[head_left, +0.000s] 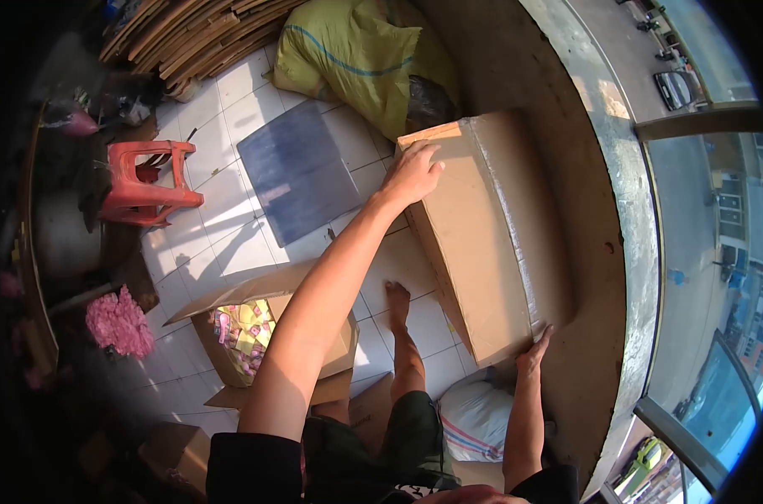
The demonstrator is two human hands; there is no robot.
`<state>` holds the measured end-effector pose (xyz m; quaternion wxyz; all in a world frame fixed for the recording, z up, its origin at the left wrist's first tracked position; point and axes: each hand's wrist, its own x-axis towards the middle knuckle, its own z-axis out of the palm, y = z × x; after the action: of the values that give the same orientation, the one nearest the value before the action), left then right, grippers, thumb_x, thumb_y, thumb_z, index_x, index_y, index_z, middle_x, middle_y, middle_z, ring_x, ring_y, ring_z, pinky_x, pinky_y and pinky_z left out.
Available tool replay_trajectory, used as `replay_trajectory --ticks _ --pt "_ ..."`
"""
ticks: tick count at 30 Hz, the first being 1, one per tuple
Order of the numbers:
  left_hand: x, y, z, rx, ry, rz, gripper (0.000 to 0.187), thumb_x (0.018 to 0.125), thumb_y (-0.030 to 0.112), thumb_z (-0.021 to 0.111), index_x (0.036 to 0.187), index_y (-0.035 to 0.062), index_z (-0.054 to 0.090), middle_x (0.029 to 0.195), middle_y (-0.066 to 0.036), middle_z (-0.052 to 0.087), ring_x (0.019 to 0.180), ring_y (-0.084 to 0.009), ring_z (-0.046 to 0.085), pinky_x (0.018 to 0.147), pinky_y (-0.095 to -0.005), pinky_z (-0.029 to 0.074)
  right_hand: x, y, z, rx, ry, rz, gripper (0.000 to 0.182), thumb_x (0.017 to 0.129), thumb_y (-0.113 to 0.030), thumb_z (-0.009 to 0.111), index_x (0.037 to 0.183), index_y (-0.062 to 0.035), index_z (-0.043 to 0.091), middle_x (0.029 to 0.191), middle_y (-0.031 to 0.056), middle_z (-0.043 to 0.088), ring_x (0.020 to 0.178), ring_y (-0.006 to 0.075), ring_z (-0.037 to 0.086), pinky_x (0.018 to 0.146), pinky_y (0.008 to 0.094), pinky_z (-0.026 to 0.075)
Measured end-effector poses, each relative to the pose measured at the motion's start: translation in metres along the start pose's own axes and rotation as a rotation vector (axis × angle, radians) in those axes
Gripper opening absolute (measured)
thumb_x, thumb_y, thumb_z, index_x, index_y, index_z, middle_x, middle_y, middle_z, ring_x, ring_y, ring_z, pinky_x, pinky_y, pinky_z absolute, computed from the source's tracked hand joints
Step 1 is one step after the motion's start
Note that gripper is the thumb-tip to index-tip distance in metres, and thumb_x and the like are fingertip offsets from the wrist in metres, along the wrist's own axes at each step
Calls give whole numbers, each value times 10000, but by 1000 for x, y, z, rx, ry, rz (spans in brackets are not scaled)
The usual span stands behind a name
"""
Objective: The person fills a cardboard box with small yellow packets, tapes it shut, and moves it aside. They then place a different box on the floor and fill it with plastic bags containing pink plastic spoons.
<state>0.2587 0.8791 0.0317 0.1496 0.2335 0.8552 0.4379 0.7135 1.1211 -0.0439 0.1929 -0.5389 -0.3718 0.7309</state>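
Observation:
A long closed cardboard box [482, 244] with clear tape along its top seam stands against the wall on the right. My left hand [413, 174] lies on the box's far left edge, its fingers bent over the top. At the near end of the box, my right hand [534, 351] is against the corner, with part of its fingers hidden by the view angle. Below my left forearm is an open cardboard box [331, 353] holding small yellow and pink packets [251, 332].
A red plastic stool [150, 181] and a pink bundle [119, 323] are at the left. A dark flat sheet [299, 172] lies on the tiles. Yellow-green sacks [348, 50] and stacked cardboard [197, 38] are at the back; a white sack [481, 416] is near my legs.

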Motion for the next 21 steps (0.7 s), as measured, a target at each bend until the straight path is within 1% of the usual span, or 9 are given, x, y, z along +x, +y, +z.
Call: replay_trajectory --ticks 3,6,7,9,10,12,14,17,21 --pt "77 13 33 160 -11 -169 551 884 375 534 1318 42 465 1436 -132 369 1315 -308 363 1072 -415 321 8 3 4 -74 36 -61 634 913 -511 495 1366 -79 395 1356 47 451 1230 203 421 1031 321 332" --pt "126 15 54 212 -42 -295 712 832 546 532 1353 70 437 1418 -123 406 1317 -316 367 1088 -439 300 7 4 7 11 -6 54 637 926 -491 489 1384 -67 361 1385 47 421 1239 206 412 1048 321 315" --pt "137 14 58 213 -43 -320 712 832 546 532 1353 70 437 1418 -123 406 1317 -316 367 1088 -439 300 7 7 8 42 -4 49 662 918 -509 494 1388 -65 352 1394 50 410 1242 205 409 1048 324 318" --pt "145 8 63 113 -239 -506 799 762 657 536 1302 68 501 1321 -141 510 1261 -319 439 1044 -432 349 11 13 2 48 -18 70 698 909 -580 442 1385 -78 355 1391 67 410 1244 223 411 1033 360 348" --pt "143 5 68 239 -284 -475 795 720 711 527 1167 58 608 1130 -147 632 1133 -311 546 972 -405 403 14 16 -1 31 -35 101 698 909 -580 442 1385 -78 355 1391 67 410 1244 223 411 1033 360 348" --pt "130 -5 81 325 -73 -332 651 714 666 580 950 69 693 880 -134 684 926 -291 628 852 -387 450 13 20 -4 17 -42 51 711 908 -582 440 1401 -83 328 1401 71 396 1249 235 407 1029 375 358" --pt "124 -11 76 285 -83 -330 603 711 644 602 887 77 706 827 -140 681 866 -299 639 787 -392 474 9 25 -2 51 -68 108 724 903 -586 445 1409 -85 312 1416 72 375 1258 246 396 1040 382 347" --pt "100 -21 72 267 54 -247 564 712 648 605 796 102 720 721 -138 673 762 -311 658 713 -402 496 -10 32 1 -38 73 70 739 893 -600 440 1410 -86 315 1440 71 348 1288 255 364 1058 392 326" --pt "47 -21 34 204 25 -386 515 697 581 656 792 80 727 735 -171 673 742 -323 658 729 -425 490 -30 39 -7 97 9 141 717 898 -591 424 1404 -93 328 1439 72 353 1286 259 373 1055 410 330"
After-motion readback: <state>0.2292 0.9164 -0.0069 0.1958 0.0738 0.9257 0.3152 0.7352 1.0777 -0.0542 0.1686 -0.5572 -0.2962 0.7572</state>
